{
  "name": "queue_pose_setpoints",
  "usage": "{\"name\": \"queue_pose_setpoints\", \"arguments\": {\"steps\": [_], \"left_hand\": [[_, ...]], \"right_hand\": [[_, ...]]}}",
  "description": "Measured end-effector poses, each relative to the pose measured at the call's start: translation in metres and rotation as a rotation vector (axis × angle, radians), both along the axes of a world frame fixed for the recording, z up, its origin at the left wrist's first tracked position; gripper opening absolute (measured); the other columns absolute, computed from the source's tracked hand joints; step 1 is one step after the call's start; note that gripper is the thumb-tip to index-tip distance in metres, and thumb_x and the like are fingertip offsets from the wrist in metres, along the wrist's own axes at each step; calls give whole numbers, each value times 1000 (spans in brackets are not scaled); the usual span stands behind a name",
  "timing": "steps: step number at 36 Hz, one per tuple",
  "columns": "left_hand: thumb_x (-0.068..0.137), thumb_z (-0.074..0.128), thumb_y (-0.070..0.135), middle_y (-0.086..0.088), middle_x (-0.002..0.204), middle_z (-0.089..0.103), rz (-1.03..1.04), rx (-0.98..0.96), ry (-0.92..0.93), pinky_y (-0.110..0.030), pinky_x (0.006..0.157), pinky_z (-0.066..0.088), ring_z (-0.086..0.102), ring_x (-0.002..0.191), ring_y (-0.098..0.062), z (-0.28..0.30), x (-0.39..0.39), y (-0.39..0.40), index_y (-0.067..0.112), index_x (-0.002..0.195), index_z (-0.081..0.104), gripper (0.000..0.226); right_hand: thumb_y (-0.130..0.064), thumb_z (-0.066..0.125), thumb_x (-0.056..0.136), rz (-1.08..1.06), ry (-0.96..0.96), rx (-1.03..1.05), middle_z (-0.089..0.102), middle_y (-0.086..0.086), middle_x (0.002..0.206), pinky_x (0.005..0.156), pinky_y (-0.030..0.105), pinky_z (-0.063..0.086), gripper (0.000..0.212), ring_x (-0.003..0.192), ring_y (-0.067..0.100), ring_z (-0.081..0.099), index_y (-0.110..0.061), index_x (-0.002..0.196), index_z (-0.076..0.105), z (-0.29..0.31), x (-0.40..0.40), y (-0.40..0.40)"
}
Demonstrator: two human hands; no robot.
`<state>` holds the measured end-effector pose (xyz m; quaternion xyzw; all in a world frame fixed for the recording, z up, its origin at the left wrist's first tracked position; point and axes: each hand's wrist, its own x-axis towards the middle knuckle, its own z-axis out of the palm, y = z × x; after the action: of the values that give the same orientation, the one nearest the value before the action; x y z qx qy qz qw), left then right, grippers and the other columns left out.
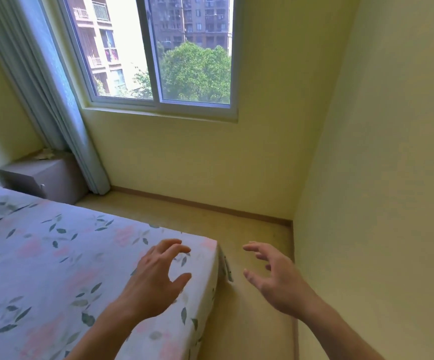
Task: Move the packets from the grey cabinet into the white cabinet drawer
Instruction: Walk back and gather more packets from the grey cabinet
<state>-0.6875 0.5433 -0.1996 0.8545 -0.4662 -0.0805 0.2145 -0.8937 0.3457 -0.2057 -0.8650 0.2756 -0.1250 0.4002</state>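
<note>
Reaching forward with nothing held, the bare left hand point(158, 271) hovers over the corner of a bed covered in a pale floral sheet point(54, 255), fingers spread and curled, while the bare right hand point(270, 274) floats, likewise spread and empty, above the tan floor strip point(236, 224) between bed and yellow wall. The small grey bedside cabinet with a pale knob point(52, 178) stands well apart in the far left corner, beside a grey-blue curtain point(62, 107) under a white-framed window point(158, 61). Its front looks shut from here, so its contents cannot be seen; something flat and crumpled lies on its top, too blurred to identify as packets. No white cabinet drawer is in view. Likely risks: bumping the bed corner in the narrow aisle, or snagging the curtain when reaching for the cabinet.
</note>
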Motion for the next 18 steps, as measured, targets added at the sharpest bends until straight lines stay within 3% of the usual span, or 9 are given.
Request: {"name": "queue_pose_setpoints", "arguments": {"steps": [7,18], "left_hand": [[88,68,50,27,145,38,199,-38,23,-28,112,38,43,133,-4,9,50,-81,46,129,51,45],[89,68,51,27,146,37,434,-65,16,-24,113,33,38,133,0,6,159,-191,45,132,49,47]], "right_hand": [[-40,69,90,148,20,3,44,-31,139,112,32,44,52,128,-3,45,-43,138,48,24,91,-130],[-38,71,90,408,7,-32,43,-35,140,112,28,43,52,126,-8,46,-47,136,48,35,257,-269]]}}
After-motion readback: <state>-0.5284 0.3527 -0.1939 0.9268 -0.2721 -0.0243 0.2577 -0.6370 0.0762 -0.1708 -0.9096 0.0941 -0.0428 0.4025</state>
